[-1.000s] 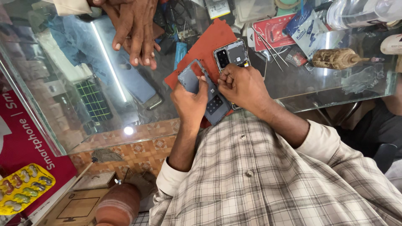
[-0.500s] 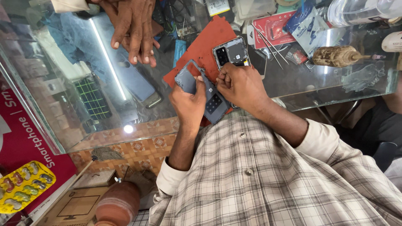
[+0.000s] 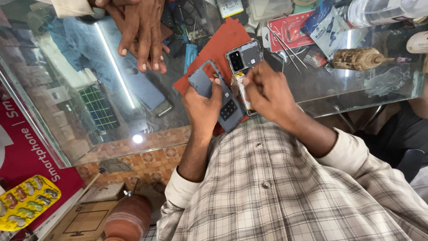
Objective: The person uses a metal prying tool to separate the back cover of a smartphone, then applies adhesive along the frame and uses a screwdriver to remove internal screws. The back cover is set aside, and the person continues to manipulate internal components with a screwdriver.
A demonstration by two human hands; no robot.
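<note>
- We held the grey back cover (image 3: 217, 96) in our left hand (image 3: 203, 109), fingers closed on it and tilting it up off the counter, it seemed so that the inside faced us.
- Our right hand (image 3: 267, 91) was closed, fingertips pinched together over the opened phone (image 3: 244, 67); whether a small tool sat in the pinch we could not tell.
- The phone lay with its back off on the red mat (image 3: 223, 42), just beyond our knuckles, probably to keep small parts from sliding on the glass counter (image 3: 89, 102).
- Another person's hands (image 3: 142, 31) rested on the glass to the left, well apart from ours.
- Tweezers (image 3: 285, 49), a red packet (image 3: 294, 29) and a wooden-handled tool (image 3: 356, 59) crowded the right side; the counter's near edge ran right under our wrists, so open room lay mostly to the left.
</note>
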